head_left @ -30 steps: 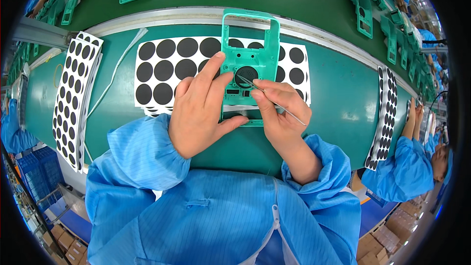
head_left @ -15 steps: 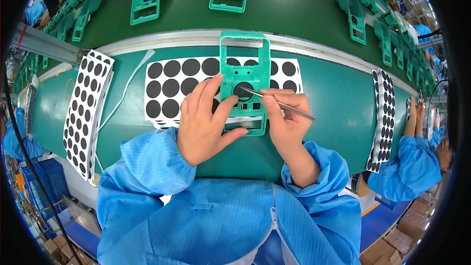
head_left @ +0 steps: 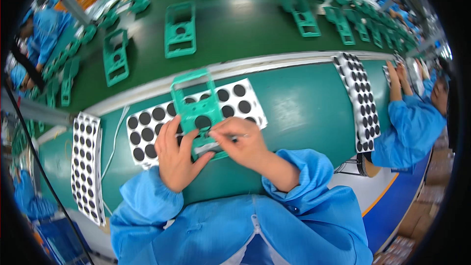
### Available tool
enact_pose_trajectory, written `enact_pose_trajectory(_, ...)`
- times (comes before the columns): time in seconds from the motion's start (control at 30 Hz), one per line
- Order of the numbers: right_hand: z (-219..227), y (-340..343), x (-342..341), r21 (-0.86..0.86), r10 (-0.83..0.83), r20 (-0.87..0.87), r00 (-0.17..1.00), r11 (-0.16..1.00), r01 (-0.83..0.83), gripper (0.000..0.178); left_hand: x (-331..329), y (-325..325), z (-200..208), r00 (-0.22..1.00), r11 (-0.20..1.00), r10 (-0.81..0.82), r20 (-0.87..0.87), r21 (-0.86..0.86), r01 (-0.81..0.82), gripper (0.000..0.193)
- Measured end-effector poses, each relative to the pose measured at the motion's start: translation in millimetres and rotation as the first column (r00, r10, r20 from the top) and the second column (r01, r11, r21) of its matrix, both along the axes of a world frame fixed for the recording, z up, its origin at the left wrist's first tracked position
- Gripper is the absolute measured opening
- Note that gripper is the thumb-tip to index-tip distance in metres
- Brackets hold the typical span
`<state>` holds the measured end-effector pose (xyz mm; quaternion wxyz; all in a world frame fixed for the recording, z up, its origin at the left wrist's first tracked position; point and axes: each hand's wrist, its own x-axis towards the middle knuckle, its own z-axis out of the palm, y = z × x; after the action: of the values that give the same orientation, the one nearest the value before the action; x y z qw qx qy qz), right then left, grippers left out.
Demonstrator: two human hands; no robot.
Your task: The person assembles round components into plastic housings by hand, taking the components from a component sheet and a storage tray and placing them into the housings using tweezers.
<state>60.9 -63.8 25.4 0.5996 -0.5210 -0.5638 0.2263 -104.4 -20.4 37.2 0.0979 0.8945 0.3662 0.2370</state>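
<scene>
A green plastic housing lies over a white sheet of black round stickers. Inside its round recess sits a black disc. My left hand rests against the housing's left side, fingers stretched and spread, thumb low near the bottom opening. My right hand reaches in from the right, its thumb and forefinger pinched just below the disc. Metal tweezers are tucked in that hand, mostly hidden and blurred. What the right fingertips touch is hard to make out.
Stacks of sticker sheets lie at the left and right. A pale strip crosses the left of the bench. Beyond a metal rail, more green housings stand on a dark green belt. A co-worker's sleeve is at right.
The whole view has swung and tilted. The tweezers' tip pointed at the disc before; now they lie back in my right hand, with its fingertips close below the disc.
</scene>
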Motion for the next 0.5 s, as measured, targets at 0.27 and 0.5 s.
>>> enact_pose_trajectory(0.27, 3.5, 4.6, 19.2, -0.013, -0.121, -0.559, 0.820, 0.990, 0.138, 0.014, 1.7, -4.5, 7.5, 0.942, 0.949, -0.291, -0.168, 0.071, 0.306, 0.054)
enact_pose_trajectory(0.5, -10.8, 15.9, 48.5, -0.126, -0.185, -0.847, 0.498, 0.981, 0.150, 0.017, 7.2, 11.0, 37.9, 0.855, 0.822, -0.480, -0.198, 0.240, 0.517, 0.046)
